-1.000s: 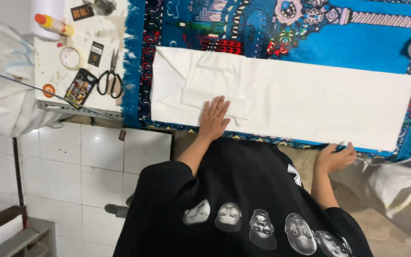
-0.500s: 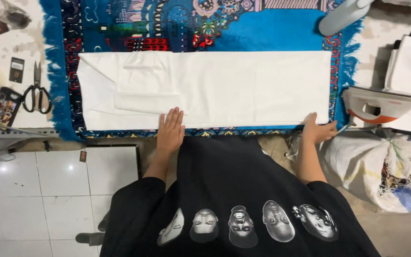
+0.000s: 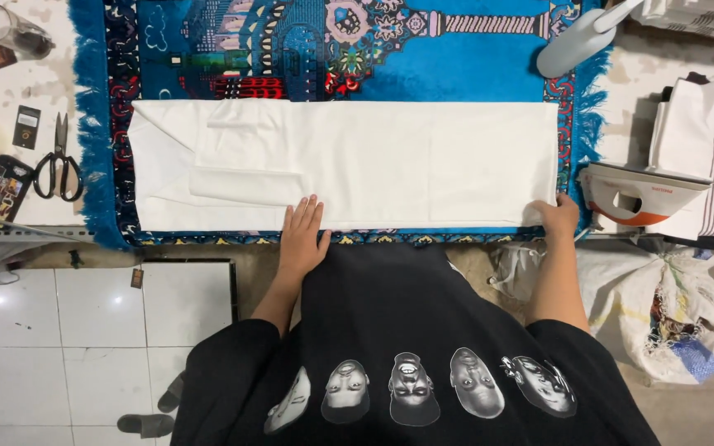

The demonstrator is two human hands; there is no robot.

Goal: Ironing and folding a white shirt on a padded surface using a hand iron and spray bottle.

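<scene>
Flat and open, the left hand [image 3: 303, 235] presses the white cloth [image 3: 349, 163] spread on the blue rug [image 3: 357, 49]; the right hand [image 3: 557, 216] pinches its near right corner, beside the iron [image 3: 642, 194]

Both bare arms stretched forward from black short sleeves, elbows slightly bent. Left hand [image 3: 303, 235] laid flat, palm down, fingers [image 3: 301, 211] extended and close together, thumb splayed to the side. Right hand [image 3: 557, 216] out wider at the far side, fingers curled under in a pinching grasp, knuckles up, wrist straight in line with the forearm.
</scene>
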